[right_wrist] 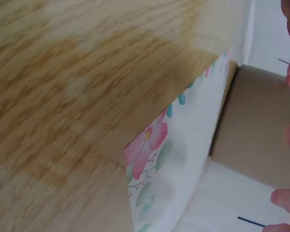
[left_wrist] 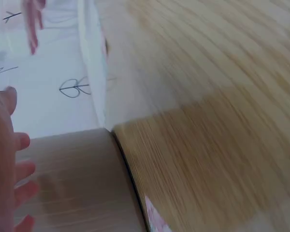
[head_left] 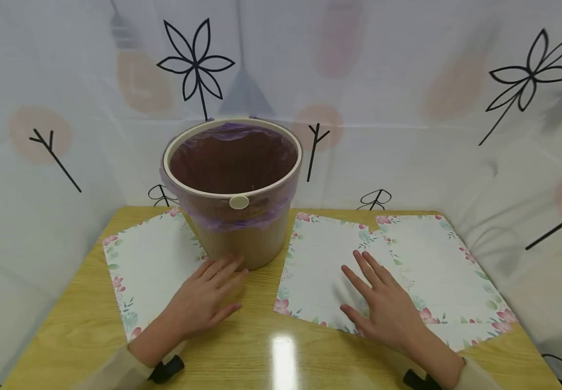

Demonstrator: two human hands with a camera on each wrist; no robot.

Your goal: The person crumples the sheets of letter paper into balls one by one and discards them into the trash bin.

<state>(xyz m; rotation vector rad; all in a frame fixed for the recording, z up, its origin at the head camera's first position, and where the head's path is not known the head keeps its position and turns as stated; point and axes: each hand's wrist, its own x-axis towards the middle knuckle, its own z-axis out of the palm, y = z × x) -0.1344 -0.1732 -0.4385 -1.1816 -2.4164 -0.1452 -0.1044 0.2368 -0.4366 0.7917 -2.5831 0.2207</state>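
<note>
A beige trash bin (head_left: 242, 238) stands upright at the back of the table, lined with a purple plastic bag (head_left: 203, 219) folded over its rim. My left hand (head_left: 203, 303) reaches toward the bin's lower front with fingers spread and nothing held; in the left wrist view its fingertips (left_wrist: 25, 169) overlap the bin's side. Over the sheets on the right, my right hand (head_left: 383, 300) is spread, holding nothing. Beneath it lies a flower-bordered sheet of paper (head_left: 320, 254). In the right wrist view, a pink flower corner of the paper (right_wrist: 147, 140) shows near the bin.
Another flower-bordered sheet (head_left: 149, 265) lies left of the bin, partly behind it. At the right, overlapping sheets (head_left: 437, 260) reach near the edge of the wooden table (head_left: 242, 346). A white patterned cloth (head_left: 383, 108) hangs behind and at both sides.
</note>
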